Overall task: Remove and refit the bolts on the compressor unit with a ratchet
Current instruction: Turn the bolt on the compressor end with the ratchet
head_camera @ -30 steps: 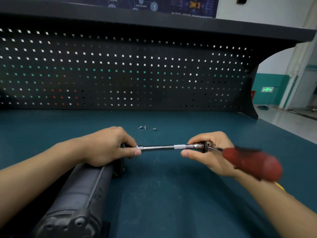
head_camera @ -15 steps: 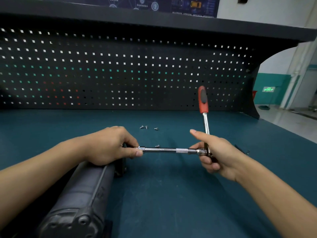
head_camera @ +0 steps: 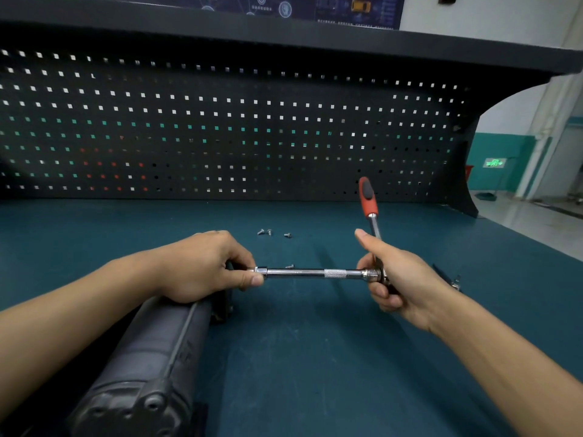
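Note:
A dark grey compressor unit (head_camera: pixel 148 364) lies on the teal bench at lower left, its far end under my left hand (head_camera: pixel 205 266). That hand pinches the socket end of a chrome extension bar (head_camera: pixel 312 273) that runs level to the right. My right hand (head_camera: pixel 397 279) grips the ratchet head at the bar's other end, thumb raised. The ratchet's red and black handle (head_camera: pixel 367 197) points up and away. Three loose bolts (head_camera: pixel 268 232) lie on the bench behind the bar, and one more bolt (head_camera: pixel 289 266) sits just behind it.
A black pegboard (head_camera: pixel 239 127) closes the back of the teal bench (head_camera: pixel 315 357). A small dark metal tool (head_camera: pixel 451 279) lies right of my right hand. The bench's right edge (head_camera: pixel 536 238) drops to an open floor.
One second ago the ratchet handle lay low, pointing right past my right wrist. It has swung up to stand upright. The left hand and compressor have stayed put.

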{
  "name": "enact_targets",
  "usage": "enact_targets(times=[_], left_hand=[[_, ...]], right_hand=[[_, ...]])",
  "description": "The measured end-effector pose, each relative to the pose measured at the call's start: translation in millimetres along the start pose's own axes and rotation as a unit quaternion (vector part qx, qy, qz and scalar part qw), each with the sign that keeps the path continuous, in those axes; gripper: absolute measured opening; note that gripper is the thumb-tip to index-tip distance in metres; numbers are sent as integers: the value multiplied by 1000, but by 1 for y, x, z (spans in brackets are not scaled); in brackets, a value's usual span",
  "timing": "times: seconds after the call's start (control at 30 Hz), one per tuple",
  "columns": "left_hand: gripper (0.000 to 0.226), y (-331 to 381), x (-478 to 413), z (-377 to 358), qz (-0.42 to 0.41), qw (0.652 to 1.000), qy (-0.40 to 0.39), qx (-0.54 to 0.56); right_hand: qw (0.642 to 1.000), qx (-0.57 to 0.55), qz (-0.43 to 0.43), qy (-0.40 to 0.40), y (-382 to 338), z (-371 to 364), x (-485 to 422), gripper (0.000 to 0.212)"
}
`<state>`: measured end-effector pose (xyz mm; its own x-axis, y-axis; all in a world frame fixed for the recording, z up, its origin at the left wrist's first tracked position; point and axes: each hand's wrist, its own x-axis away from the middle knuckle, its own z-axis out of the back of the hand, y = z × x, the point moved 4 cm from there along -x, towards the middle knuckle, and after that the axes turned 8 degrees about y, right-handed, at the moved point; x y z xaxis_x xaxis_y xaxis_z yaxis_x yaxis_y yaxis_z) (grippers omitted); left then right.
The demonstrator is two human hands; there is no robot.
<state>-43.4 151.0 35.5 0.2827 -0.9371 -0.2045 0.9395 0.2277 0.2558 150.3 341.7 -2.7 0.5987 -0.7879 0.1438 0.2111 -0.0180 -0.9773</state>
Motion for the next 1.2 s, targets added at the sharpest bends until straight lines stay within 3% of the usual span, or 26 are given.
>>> enact_targets(times=[0.13, 0.27, 0.4, 0.67, 1.0, 1.1, 1.2], left_hand=[[31, -1, 0, -2, 2, 1000, -4, -19], [35, -1, 1, -2, 1, 999, -15, -37], [55, 1, 2, -1, 0, 999, -22, -25], [61, 0, 2, -1, -7, 999, -26, -33], [58, 2, 2, 0, -1, 999, -28, -32], [46, 1, 1, 0, -5, 1000, -19, -20], [37, -1, 0, -1, -6, 1000, -20, -6]], right_hand=[[992, 36, 121, 22, -8, 2, 0, 65], [961, 93, 261, 20, -11, 6, -2, 54], [933, 125, 338, -5, -8, 7, -1, 43], [910, 139, 391, 14, -11, 6, 4, 31], [867, 280, 409, 45, -14, 10, 2, 24], [848, 317, 422, 53, -15, 10, 1, 24], [846, 284, 447, 54, -16, 9, 1, 24]])
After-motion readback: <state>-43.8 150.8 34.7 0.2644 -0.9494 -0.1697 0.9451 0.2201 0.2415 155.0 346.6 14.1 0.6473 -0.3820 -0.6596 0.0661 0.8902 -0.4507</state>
